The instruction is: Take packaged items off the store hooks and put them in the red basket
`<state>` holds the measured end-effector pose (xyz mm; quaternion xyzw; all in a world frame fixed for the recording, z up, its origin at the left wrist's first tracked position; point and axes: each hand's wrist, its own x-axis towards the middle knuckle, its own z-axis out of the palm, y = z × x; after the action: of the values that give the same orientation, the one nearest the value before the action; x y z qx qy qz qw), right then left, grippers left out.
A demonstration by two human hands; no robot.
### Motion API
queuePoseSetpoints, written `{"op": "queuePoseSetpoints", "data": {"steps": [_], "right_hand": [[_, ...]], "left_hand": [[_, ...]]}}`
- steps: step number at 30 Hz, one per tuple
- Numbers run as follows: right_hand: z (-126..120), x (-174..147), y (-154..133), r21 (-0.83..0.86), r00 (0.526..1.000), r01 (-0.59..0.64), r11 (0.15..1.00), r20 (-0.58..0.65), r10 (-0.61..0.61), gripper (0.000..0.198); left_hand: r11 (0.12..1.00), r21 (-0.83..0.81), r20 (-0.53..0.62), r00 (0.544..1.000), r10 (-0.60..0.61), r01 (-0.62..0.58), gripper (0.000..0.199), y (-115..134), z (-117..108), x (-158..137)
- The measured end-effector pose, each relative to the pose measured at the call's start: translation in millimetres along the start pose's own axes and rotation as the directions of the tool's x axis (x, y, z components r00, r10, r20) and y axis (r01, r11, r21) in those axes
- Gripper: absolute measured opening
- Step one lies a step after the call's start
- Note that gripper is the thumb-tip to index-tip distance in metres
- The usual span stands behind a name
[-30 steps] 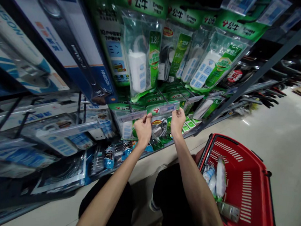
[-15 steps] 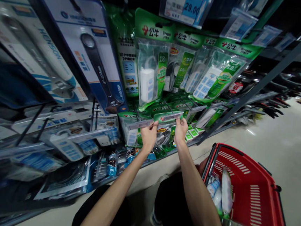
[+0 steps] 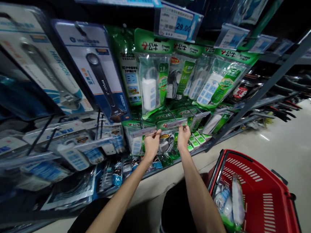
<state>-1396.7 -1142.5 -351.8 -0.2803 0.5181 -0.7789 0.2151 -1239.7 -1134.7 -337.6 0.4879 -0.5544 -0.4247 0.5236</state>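
Note:
In the head view, my left hand (image 3: 152,144) is closed, thumb and fingers pinching the right end of a clear price tag holder (image 3: 140,132) at the front of a shelf hook. My right hand (image 3: 183,137) is closed too, its fingertips at the right end of a neighbouring price tag holder (image 3: 173,124). Behind and below these holders hang green-topped packs of power strips, among them a bagged power strip (image 3: 166,142) between my hands. Higher up, a larger row includes a white power strip pack (image 3: 150,90) and another power strip pack (image 3: 215,83).
Packaged adjustable wrenches (image 3: 101,79) hang at the left. A red shopping basket (image 3: 280,207) with several packaged items stands on the floor at my right. A grey shelf post (image 3: 255,100) slants past the power strips. Price tags (image 3: 177,24) jut out above.
The camera view has shifted, so the shelf sits lower in the picture. Both hands stay at the price tag holders, with only slight movement.

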Motion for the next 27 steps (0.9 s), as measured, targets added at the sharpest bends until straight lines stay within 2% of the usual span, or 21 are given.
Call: {"op": "queuePoseSetpoints", "data": {"steps": [5, 10, 12, 16, 19, 22, 23, 25, 27], "right_hand": [[-9, 0, -5, 0.020, 1.000, -0.023, 1.000, -0.002, 0.023, 0.045], [-35, -8, -12, -0.001, 0.999, -0.034, 0.999, -0.014, 0.034, 0.041], [-49, -16, -19, -0.031, 0.998, -0.047, 0.998, 0.035, 0.048, 0.038], [-68, -33, -39, -0.099, 0.975, -0.055, 0.994, 0.207, 0.074, 0.035], [-65, -42, -47, -0.137, 0.949, -0.009, 0.990, 0.311, 0.052, 0.036], [-51, -46, -49, -0.136, 0.941, -0.033, 0.990, 0.331, 0.077, 0.038], [-47, -46, -48, -0.121, 0.946, -0.067, 0.990, 0.309, 0.102, 0.040], [-41, -44, -46, -0.113, 0.960, -0.135, 0.984, 0.231, 0.158, 0.042], [-40, -41, -42, -0.193, 0.967, -0.180, 0.965, 0.145, 0.209, 0.042]], "left_hand": [[0.996, -0.079, 0.160, 0.986, 0.049, -0.036, 0.032, 8, -9, -4], [0.997, -0.059, 0.378, 0.923, 0.075, -0.057, 0.039, 15, -15, -32], [0.996, -0.082, 0.429, 0.903, 0.017, 0.020, 0.042, 12, -18, -45], [0.936, -0.187, 0.441, 0.877, -0.192, 0.299, 0.047, 2, -34, -58], [0.885, -0.224, 0.430, 0.856, -0.286, 0.408, 0.047, -2, -56, -53], [0.868, -0.248, 0.462, 0.840, -0.284, 0.430, 0.049, -3, -79, -46], [0.862, -0.242, 0.506, 0.816, -0.280, 0.445, 0.053, -2, -85, -45], [0.851, -0.189, 0.612, 0.736, -0.288, 0.490, 0.062, -2, -90, -44], [0.855, -0.108, 0.683, 0.663, -0.307, 0.507, 0.066, -3, -87, -48]]}}
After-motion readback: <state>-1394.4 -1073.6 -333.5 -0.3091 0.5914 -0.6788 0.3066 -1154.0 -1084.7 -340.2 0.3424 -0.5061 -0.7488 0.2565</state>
